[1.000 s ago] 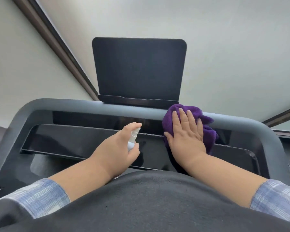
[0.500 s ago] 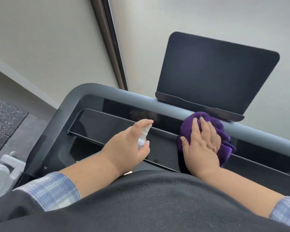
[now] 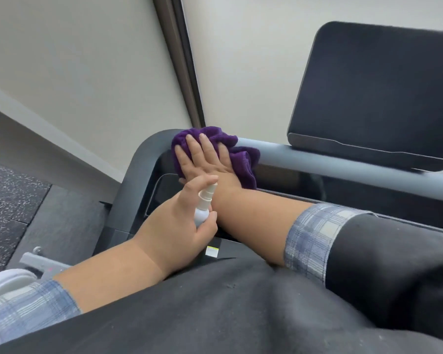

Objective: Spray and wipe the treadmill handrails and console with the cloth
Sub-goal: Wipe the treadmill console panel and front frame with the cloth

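Observation:
My right hand (image 3: 205, 159) lies flat with straight fingers on a purple cloth (image 3: 243, 159), pressing it onto the far left corner of the grey handrail (image 3: 330, 164) of the treadmill. Just below that hand, my left hand (image 3: 179, 223) grips a small white spray bottle (image 3: 203, 205), index finger over its nozzle. The black console tray (image 3: 368, 200) runs under the handrail, partly hidden by my right forearm. The dark screen panel (image 3: 376, 93) stands above the rail at the right.
A pale wall with a dark vertical strip (image 3: 182, 67) is behind the treadmill. Speckled dark floor (image 3: 8, 200) lies to the left. A white and grey object (image 3: 13, 279) sits low at the left edge. My dark top fills the foreground.
My right hand has slid the cloth left along the handrail, from below the screen to the rail's left corner. The view has turned left. My left hand still holds the bottle.

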